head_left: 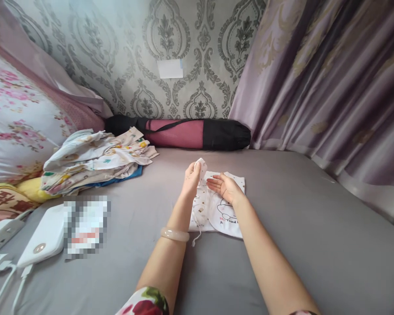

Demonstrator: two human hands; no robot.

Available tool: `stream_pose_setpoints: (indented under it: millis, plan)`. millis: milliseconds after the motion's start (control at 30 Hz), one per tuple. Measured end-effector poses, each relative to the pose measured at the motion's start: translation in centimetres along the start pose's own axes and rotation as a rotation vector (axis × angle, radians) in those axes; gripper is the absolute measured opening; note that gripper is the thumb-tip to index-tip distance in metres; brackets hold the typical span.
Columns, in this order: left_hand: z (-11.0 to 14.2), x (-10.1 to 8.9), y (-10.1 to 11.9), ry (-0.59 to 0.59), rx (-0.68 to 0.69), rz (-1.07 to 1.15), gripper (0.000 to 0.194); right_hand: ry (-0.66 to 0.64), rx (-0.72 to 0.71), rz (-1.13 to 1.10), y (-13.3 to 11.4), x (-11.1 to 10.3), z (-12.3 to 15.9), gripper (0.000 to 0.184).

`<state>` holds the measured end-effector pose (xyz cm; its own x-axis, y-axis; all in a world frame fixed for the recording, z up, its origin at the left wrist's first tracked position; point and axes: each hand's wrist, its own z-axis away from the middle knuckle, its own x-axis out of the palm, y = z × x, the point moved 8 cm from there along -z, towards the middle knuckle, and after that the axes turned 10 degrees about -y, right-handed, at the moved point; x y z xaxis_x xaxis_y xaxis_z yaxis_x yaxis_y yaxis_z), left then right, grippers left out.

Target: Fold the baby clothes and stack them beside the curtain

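A white baby garment (200, 214) with small prints and a white tie string lies on the grey sheet in front of me. Raised between the thumb and fingers of my left hand (192, 178) is a narrow flap of its printed cloth. My right hand (226, 187) is open, fingers stretched toward that flap and palm turned inward; whether the fingertips touch the cloth I cannot tell. Under my right wrist is a rounded white panel (228, 217) with a line drawing and lettering, partly hidden by my forearm.
Piled printed clothes (98, 159) lie at the left, near a floral pillow (16, 118). A white power bank (44, 234) with cables, a blurred-out item (87, 227) and a power strip (5, 234) are nearer. Along the wall rests a pink-and-black long bag (180, 133); curtains (315, 78) hang right.
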<state>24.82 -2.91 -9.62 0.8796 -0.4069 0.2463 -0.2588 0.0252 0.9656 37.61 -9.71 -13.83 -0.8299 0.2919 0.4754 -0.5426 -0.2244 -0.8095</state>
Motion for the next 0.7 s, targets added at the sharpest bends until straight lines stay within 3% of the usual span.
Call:
stream_pose_setpoints:
  millis: [100,167,233,367,433,500,700]
  plan:
    - [0.4,1.6,0.0,-0.188,-0.056,-0.173,0.05,-0.008,0.043,-0.001,0.2,0.1,-0.2,0.039]
    - [0.5,1.4,0.0,-0.26,-0.094,-0.236,0.055,-0.016,0.05,0.013,0.1,0.3,-0.4,0.044]
    - [0.1,-0.2,0.3,-0.214,-0.093,-0.275,0.058,-0.027,0.029,0.031,0.1,0.3,-0.5,0.038]
    - [-0.7,-4.8,0.1,-0.026,-0.082,-0.498,0.041,-0.01,-0.065,0.11,-0.1,-0.1,-0.6,0.005]
    - [-1.0,-6.1,-0.4,-0.007,-0.081,-0.619,0.042,0.026,-0.107,0.181,-0.2,-0.6,-0.8,0.014]
    - [-1.0,-6.1,-1.2,-0.06,-0.099,-0.718,0.049,0.078,-0.154,0.299,-0.5,-1.3,-0.9,0.022]
    - [0.0,-4.0,-2.9,-0.232,-0.204,-1.119,0.062,0.215,-0.27,0.742,-2.5,-2.9,-1.0,0.035]
